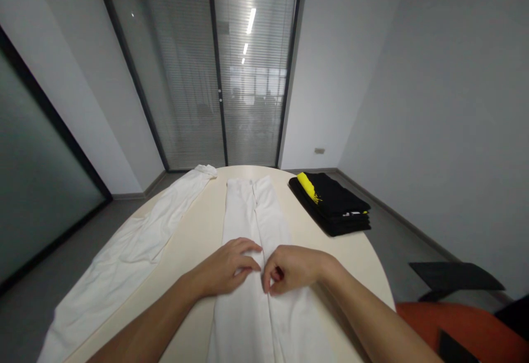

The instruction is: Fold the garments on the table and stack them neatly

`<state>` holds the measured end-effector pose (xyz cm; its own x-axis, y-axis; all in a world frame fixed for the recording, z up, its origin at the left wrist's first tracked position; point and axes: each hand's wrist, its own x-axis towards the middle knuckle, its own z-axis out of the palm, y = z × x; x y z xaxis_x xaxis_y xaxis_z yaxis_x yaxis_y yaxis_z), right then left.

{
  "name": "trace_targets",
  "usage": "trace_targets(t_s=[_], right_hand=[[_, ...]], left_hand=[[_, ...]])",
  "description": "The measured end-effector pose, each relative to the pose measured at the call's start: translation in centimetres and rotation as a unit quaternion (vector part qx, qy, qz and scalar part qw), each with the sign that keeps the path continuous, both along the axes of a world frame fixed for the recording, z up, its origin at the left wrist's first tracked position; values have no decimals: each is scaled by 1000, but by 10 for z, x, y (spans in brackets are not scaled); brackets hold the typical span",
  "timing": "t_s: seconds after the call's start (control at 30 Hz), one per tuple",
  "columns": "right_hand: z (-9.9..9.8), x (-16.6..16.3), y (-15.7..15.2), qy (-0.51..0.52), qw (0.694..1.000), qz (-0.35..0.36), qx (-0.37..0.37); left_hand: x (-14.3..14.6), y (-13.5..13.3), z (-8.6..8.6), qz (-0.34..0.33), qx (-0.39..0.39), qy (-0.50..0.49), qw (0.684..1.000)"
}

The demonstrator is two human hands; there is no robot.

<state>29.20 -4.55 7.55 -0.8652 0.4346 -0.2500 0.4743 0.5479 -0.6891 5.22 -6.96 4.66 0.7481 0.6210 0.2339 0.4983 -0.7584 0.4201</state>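
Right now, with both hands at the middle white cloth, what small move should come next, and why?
Perhaps slide the right hand along the lengthwise line of the middle white cloth toward the far end, smoothing it. The line looks uneven there, and the left hand rests beside it, so it could steady the cloth.

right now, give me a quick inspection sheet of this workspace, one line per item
Surface: pale, round-edged table.
Job's things: white garment under the hands, laid lengthwise, with a line down its middle.
Clutter: second white garment, wrinkled, at left; folded black stack with a yellow patch, at right.
Hands: left hand with fingers spread, right hand with fingers curled, both at the middle line; grip unclear.
Cables: nothing seen.
Surroundings: glass panels with blinds ahead, orange chair at right.
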Motion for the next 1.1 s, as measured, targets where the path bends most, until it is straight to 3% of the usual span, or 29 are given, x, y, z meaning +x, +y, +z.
trace_targets(t_s=[0.33,0.53,0.67,0.73,0.9,1.1], right_hand=[[-7,-6,-3,38,999,6,-9],[-5,0,2,35,998,-44,-15],[-4,3,4,31,998,-40,-42],[-3,4,6,32,998,-55,-17],[-7,12,15,28,972,-135,190],[-12,17,20,-16,973,-121,198]], left_hand=[[2,-4,2,-9,-28,-12,999],[-5,-5,0,35,-44,39,998],[-6,-7,-1,16,-67,86,994],[-6,-7,-1,8,-73,95,993],[-6,-9,1,30,-108,130,985],[-6,-12,11,57,-133,175,974]])
